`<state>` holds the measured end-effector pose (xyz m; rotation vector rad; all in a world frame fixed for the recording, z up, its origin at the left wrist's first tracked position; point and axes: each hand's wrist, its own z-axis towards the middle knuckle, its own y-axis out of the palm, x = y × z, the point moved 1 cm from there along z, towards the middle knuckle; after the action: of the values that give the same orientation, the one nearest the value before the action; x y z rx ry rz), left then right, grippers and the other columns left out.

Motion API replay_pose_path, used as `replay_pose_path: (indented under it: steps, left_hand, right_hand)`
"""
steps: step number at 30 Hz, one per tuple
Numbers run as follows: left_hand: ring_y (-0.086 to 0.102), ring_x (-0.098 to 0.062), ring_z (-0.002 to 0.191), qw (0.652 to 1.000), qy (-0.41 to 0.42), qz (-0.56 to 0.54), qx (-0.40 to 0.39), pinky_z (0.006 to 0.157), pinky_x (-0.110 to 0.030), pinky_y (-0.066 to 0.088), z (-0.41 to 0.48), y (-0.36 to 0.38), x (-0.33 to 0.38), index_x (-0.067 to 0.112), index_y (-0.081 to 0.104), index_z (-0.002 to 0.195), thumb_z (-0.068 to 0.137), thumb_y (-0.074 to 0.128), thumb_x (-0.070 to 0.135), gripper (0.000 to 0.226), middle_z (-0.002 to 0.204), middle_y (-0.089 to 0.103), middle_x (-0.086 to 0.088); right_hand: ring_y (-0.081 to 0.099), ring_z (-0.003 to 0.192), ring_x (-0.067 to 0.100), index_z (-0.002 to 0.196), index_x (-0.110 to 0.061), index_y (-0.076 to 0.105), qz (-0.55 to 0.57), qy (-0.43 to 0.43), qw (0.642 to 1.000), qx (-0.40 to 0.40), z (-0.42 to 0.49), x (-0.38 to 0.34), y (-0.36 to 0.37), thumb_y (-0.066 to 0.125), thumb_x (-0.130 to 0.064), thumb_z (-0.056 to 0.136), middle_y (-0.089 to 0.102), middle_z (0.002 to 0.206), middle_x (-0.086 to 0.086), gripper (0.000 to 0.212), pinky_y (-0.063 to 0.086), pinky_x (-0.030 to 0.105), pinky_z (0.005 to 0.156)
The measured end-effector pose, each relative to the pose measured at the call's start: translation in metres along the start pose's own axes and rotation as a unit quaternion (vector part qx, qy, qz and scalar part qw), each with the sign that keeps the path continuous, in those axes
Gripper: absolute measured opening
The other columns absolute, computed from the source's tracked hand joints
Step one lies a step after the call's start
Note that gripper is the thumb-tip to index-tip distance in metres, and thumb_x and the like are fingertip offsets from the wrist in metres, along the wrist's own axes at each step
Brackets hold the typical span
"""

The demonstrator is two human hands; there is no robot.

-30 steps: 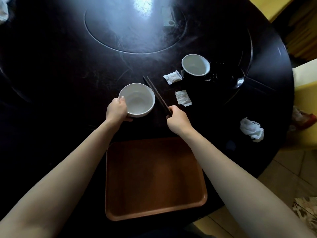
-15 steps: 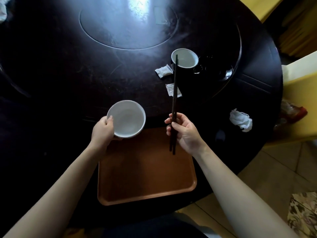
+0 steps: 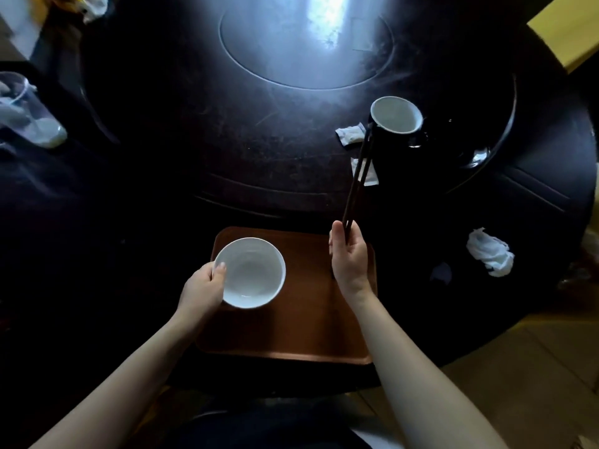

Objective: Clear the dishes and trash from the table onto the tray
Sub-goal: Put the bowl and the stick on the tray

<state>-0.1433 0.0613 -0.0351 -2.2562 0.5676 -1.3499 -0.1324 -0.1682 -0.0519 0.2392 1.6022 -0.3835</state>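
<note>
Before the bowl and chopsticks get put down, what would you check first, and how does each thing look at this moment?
1. Left hand has a firm grip on the white bowl: ok, thumb over the rim.
2. Bowl is above the tray: ok. Whether it touches the tray yet: cannot tell.
3. Tray floor under and beside the bowl is bare: ok.
4. Right hand has a grip on both chopsticks: ok, held at their near end.
5. Chopsticks are over the tray: not ok, their far ends point out toward the black cup.
6. All trash collected: not ok, the crumpled tissue and two small wrappers lie on the table.
</note>
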Motion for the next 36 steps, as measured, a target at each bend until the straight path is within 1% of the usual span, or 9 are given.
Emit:
replay_pose_path:
  steps: [4,6,9,12,17,21,27,32,36]
  left_hand:
    - [0.054,-0.020,0.084,1.000,-0.004,-0.013,0.000,0.066,-0.030,0.036,-0.005,0.002,-0.006,0.014,0.058,0.092,0.097,0.037,0.025,0.024,0.077,0.057,0.005]
    - [0.054,-0.020,0.083,1.000,-0.001,-0.010,-0.005,0.065,-0.030,0.038,-0.008,0.004,-0.006,0.016,0.057,0.090,0.097,0.038,0.025,0.022,0.076,0.056,0.008]
    - [0.054,-0.020,0.086,1.000,-0.005,-0.009,-0.008,0.068,-0.030,0.039,-0.009,0.006,-0.005,0.017,0.058,0.096,0.097,0.038,0.026,0.022,0.082,0.059,0.002]
    - [0.055,-0.022,0.090,1.000,-0.011,-0.010,-0.013,0.076,-0.031,0.039,-0.010,0.008,-0.006,0.015,0.060,0.103,0.097,0.038,0.026,0.025,0.092,0.060,-0.004]
    - [0.057,-0.023,0.090,1.000,-0.016,-0.010,-0.019,0.076,-0.031,0.039,-0.009,0.010,-0.010,0.016,0.061,0.103,0.097,0.039,0.026,0.024,0.087,0.060,-0.001]
    - [0.056,-0.023,0.093,1.000,-0.025,-0.005,-0.018,0.077,-0.030,0.038,-0.008,0.013,-0.010,0.015,0.061,0.110,0.096,0.040,0.025,0.027,0.093,0.060,-0.004]
    - [0.056,-0.023,0.097,0.997,-0.046,-0.040,-0.039,0.080,-0.032,0.040,-0.004,0.015,-0.016,0.011,0.060,0.116,0.096,0.041,0.026,0.031,0.099,0.061,-0.005]
    - [0.054,-0.020,0.094,0.996,-0.053,-0.061,-0.048,0.079,-0.030,0.038,-0.003,0.018,-0.014,0.012,0.060,0.111,0.096,0.042,0.025,0.026,0.096,0.060,-0.003]
    - [0.055,-0.022,0.098,0.992,-0.065,-0.097,-0.046,0.083,-0.032,0.041,0.006,0.021,-0.010,0.010,0.058,0.113,0.096,0.043,0.027,0.029,0.103,0.060,-0.007]
  right_hand:
    - [0.045,0.059,0.010,0.073,-0.020,0.047,-0.097,-0.055,0.994,0.018,-0.005,0.015,0.002,0.039,-0.053,0.088,0.048,0.066,-0.004,0.037,0.041,0.027,0.062]
    - [0.050,0.063,0.009,0.080,-0.011,0.056,-0.162,-0.101,0.982,-0.017,-0.007,0.020,0.002,0.040,-0.047,0.090,0.055,0.071,0.002,0.041,0.041,0.022,0.064]
    - [0.061,0.076,0.016,0.098,-0.005,0.063,-0.316,-0.143,0.933,-0.097,-0.009,0.031,-0.001,0.042,-0.041,0.089,0.066,0.087,0.005,0.043,0.048,0.027,0.066]
    - [0.063,0.070,0.024,0.100,-0.010,0.064,-0.422,-0.185,0.878,-0.132,-0.004,0.035,-0.009,0.055,-0.030,0.088,0.064,0.083,0.005,0.026,0.049,0.032,0.056]
    - [0.062,0.073,0.028,0.102,-0.008,0.065,-0.478,-0.247,0.821,-0.189,0.008,0.035,-0.007,0.067,-0.012,0.081,0.061,0.082,0.010,0.022,0.054,0.040,0.064]
    - [0.061,0.080,0.031,0.102,-0.010,0.066,-0.514,-0.285,0.785,-0.198,0.015,0.034,0.003,0.075,-0.013,0.073,0.062,0.086,0.011,0.030,0.052,0.042,0.071]
    - [0.046,0.095,0.022,0.105,-0.016,0.066,-0.511,-0.288,0.793,-0.163,0.007,0.037,-0.009,0.074,-0.021,0.074,0.062,0.095,0.006,0.032,0.048,0.040,0.082]
    - [0.059,0.077,0.028,0.095,-0.007,0.067,-0.495,-0.229,0.831,-0.111,0.003,0.035,-0.019,0.074,-0.002,0.069,0.062,0.085,0.010,0.027,0.054,0.041,0.069]
    - [0.059,0.083,0.031,0.093,-0.003,0.064,-0.470,-0.151,0.866,-0.082,0.009,0.030,-0.013,0.068,-0.003,0.075,0.060,0.088,0.013,0.019,0.054,0.043,0.075]
